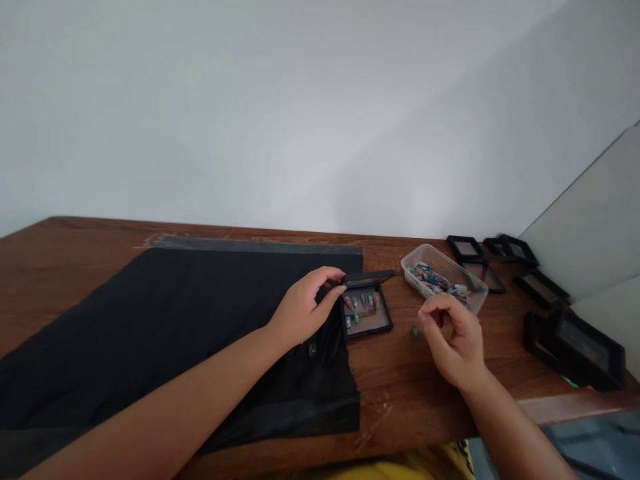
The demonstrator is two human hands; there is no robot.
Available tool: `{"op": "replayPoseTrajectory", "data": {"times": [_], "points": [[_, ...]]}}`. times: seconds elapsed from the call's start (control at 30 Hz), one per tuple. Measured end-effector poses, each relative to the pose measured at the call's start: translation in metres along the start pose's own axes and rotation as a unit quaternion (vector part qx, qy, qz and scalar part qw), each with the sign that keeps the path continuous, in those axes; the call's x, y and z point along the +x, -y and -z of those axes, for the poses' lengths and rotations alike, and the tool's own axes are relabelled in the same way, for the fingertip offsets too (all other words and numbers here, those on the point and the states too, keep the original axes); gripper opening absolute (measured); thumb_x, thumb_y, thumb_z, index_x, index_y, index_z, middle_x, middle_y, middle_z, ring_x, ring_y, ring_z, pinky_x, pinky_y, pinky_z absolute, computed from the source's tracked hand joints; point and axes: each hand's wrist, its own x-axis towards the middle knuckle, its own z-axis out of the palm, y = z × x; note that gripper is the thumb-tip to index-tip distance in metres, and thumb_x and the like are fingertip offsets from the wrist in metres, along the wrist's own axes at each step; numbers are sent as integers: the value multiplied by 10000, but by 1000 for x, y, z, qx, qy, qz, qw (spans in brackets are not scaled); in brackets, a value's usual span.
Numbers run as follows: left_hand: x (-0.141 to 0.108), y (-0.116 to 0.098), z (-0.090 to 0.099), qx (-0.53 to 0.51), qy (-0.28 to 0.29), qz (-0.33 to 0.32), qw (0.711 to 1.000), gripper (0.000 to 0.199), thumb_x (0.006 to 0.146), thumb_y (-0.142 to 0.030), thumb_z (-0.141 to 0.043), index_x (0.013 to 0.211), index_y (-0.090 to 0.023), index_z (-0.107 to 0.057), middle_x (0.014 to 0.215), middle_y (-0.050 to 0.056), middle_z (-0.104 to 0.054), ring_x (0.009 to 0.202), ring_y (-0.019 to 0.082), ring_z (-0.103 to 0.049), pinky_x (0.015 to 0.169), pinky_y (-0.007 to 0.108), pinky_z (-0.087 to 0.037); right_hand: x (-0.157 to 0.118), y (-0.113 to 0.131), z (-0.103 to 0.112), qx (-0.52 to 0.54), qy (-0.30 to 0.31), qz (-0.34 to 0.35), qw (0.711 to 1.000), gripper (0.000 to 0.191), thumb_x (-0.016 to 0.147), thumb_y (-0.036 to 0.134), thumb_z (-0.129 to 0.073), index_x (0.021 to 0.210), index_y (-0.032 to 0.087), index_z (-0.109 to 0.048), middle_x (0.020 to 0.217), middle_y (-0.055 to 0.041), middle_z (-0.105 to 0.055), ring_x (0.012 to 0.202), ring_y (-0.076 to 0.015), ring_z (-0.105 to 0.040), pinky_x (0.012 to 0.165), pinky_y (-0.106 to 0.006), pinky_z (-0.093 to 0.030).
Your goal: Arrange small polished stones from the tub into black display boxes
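A small black frame case (369,330) lies open at the right edge of a black cloth (200,307), its lid tilted up. Several small coloured pieces (356,318) rest inside it. My left hand (307,307) pinches the left edge of the raised lid between thumb and fingers. To the right, my right hand (453,340) is held above the table with thumb and index fingertips together; whether anything tiny is between them cannot be made out. A small dark green piece (415,331) is just left of those fingertips. Another small piece (313,349) sits on the cloth below my left hand.
Behind my right hand stands a clear plastic tub (477,287) with many coloured pieces. More black frames (465,249) lie at the back right, and others (583,343) are stacked near the right edge of the wooden table (400,413). A white wall rises behind.
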Motion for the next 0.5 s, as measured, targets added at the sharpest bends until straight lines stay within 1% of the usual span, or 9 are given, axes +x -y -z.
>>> {"op": "replayPoseTrajectory", "data": {"times": [0.27,0.5], "points": [[2,1,3,10,6,10,1000,232,1003,-340,-529,1134,-211,-670,1056,60,-769,880,207,-739,822,364,-619,0,0,0,4,16,0,1000,167,908,71,-602,896,237,-599,711,56,-615,603,-80,-532,591,-168,-458],[1,1,6,20,3,24,1000,249,1001,-370,-519,1124,-216,-672,1055,60,-765,895,223,-740,826,375,-616,1,2,0,5,23,0,1000,158,910,80,-598,888,237,-597,709,51,-622,598,-85,-533,584,-178,-462]]}}
